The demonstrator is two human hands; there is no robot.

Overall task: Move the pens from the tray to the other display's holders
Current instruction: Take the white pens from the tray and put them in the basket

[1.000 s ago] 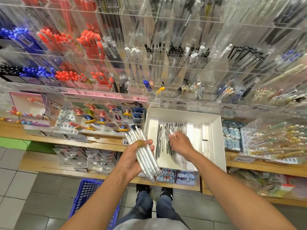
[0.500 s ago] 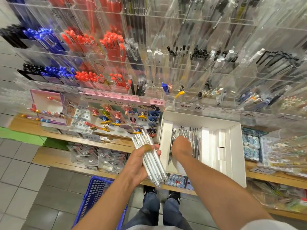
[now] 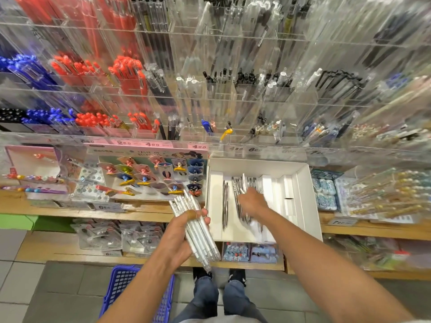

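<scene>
Gathering step: left hand (image 3: 184, 231) grips a white pen bundle (image 3: 198, 229) beside the tray (image 3: 303, 194). Right hand (image 3: 253, 202) reaches among the tray's loose pens (image 3: 238, 187), its fingers blurred, grip indeterminable; best to pinch few, aligned.

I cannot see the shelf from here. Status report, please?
Left hand grips bundle of white pens. Right hand in white tray, on remaining pens; grip blurred. Nothing in the way.

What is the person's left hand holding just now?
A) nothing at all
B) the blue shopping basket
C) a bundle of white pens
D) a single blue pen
C: the left hand grips a bundle of white pens in front of the shelf, beside the white tray, while the right hand reaches into the tray among the loose pens; the blue basket sits on the floor, untouched.
</scene>
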